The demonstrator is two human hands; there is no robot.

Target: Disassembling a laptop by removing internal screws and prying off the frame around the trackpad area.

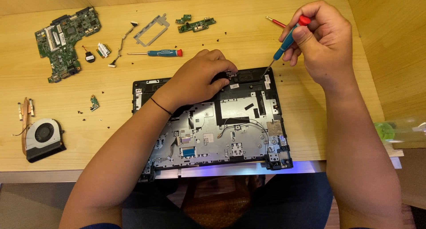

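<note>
Gripping a screwdriver (286, 42), right hand (321, 40) over laptop chassis (248, 122).

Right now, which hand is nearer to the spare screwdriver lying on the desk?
Left. The left hand rests on the laptop shell just below and right of the spare screwdriver. The right hand is far off to its right, holding another screwdriver.

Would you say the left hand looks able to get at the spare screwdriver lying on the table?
Probably yes: the spare screwdriver lies just beyond the left hand, with bare table between them.
</note>
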